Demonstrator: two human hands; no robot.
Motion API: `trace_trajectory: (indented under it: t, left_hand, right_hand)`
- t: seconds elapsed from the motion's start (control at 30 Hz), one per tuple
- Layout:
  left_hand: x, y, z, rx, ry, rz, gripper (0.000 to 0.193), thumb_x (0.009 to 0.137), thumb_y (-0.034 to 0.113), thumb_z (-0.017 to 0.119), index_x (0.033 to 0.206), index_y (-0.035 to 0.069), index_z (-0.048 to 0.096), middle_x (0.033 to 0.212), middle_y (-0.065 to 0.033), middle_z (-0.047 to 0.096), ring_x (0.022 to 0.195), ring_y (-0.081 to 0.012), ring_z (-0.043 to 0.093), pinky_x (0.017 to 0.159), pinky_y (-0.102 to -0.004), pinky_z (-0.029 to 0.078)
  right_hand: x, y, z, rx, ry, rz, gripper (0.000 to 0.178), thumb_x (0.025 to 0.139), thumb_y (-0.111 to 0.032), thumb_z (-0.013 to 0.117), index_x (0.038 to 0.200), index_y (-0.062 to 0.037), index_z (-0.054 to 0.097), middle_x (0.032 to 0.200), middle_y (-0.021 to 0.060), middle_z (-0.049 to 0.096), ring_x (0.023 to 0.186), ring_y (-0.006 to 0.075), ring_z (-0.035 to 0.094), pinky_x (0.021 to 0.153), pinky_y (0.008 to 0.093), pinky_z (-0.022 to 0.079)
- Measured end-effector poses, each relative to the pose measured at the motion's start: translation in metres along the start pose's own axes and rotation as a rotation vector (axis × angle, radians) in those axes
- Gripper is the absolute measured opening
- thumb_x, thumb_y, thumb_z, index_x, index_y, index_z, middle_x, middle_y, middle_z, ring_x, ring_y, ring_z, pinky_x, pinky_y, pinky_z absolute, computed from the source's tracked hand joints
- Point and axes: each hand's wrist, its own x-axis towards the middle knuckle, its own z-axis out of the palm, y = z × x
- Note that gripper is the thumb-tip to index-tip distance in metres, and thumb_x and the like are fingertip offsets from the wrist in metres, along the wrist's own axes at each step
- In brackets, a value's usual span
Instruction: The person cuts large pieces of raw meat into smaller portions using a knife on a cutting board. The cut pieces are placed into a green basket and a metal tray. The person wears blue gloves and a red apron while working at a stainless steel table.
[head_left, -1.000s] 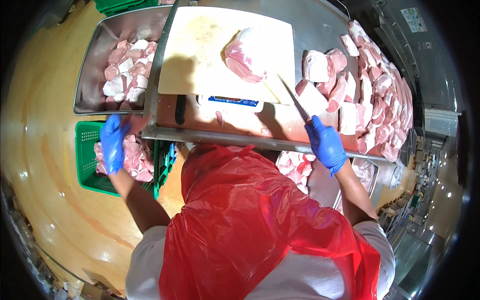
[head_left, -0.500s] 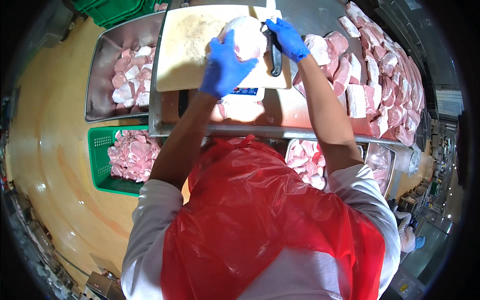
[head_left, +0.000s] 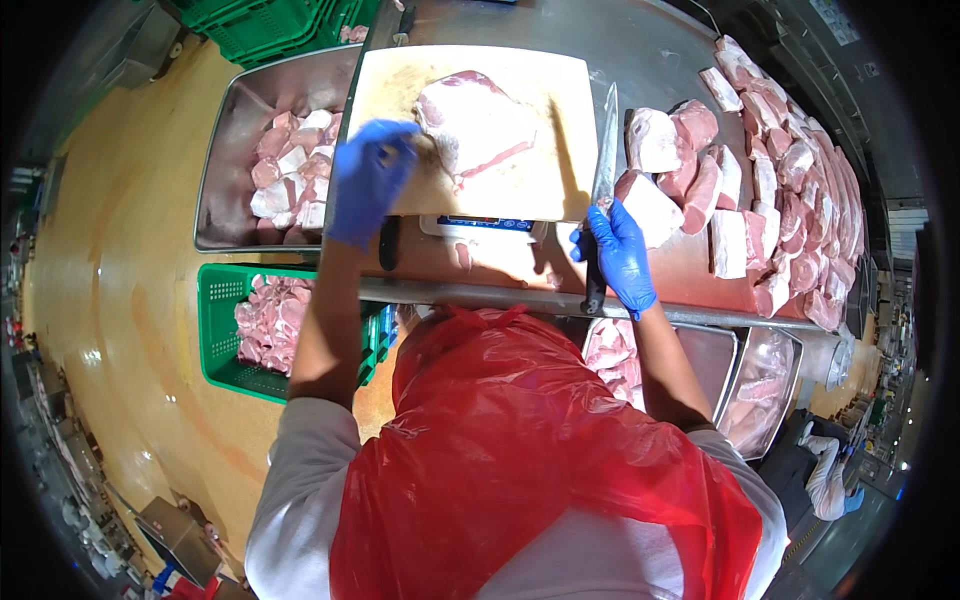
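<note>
My right hand (head_left: 622, 255), in a blue glove, is closed on a knife (head_left: 605, 160) with a black handle, just right of the white cutting board (head_left: 560, 75). The blade points away from me, along the board's right edge. On the board lies a wide, flat piece of pale meat (head_left: 475, 125) with a pink edge. My left hand (head_left: 372, 185), also gloved in blue, hovers over the board's left edge, beside the meat. Its fingers bend toward the meat but are smeared by motion; whether they pinch anything is unclear.
Many meat cuts (head_left: 790, 215) cover the table's right side. A steel tub (head_left: 225, 190) of meat chunks stands left of the board, a green crate (head_left: 215, 345) of meat pieces nearer me. A scale (head_left: 485, 226) shows under the board's near edge; another black handle (head_left: 388, 245) lies beside it.
The meat now lies flat, free of my left hand, which has moved left. My right hand has come nearer to me with the knife, its blade now pointing away. The whole view has shifted slightly.
</note>
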Motion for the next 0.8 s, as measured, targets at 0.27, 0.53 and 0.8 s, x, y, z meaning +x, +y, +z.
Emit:
trace_trajectory:
  t: [0.27,0.53,0.8]
  left_hand:
    - [-0.041,0.006,0.100,0.289,0.351,0.075,0.014,0.079,0.008,0.074,0.090,0.007,0.065,0.088,-0.0109,0.067,0.080,-0.0320,0.067,0.070,-0.0401,0.054]
    - [-0.053,-0.001,0.093,0.210,0.328,0.013,0.008,0.078,0.006,0.072,0.082,0.007,0.065,0.082,-0.0113,0.066,0.073,-0.0323,0.066,0.065,-0.0413,0.053]
    - [-0.064,0.000,0.060,0.322,0.231,-0.180,0.009,0.079,0.009,0.070,0.087,0.006,0.067,0.088,-0.0123,0.067,0.082,-0.0334,0.065,0.072,-0.0416,0.053]
  right_hand:
    - [0.043,-0.039,0.063,-0.924,-0.096,-0.596,0.019,0.101,-0.023,0.053,0.108,-0.0050,0.056,0.086,0.0223,0.067,0.078,0.0447,0.065,0.068,0.0533,0.050]
    - [0.057,-0.042,0.068,-1.209,-0.297,-0.575,0.026,0.095,-0.021,0.056,0.118,-0.0083,0.054,0.086,0.0224,0.068,0.077,0.0424,0.068,0.066,0.0518,0.052]
    - [0.043,-0.073,-0.077,-1.636,-0.504,-0.503,0.026,0.096,-0.016,0.053,0.120,-0.0066,0.053,0.089,0.0220,0.069,0.075,0.0410,0.069,0.063,0.0515,0.053]
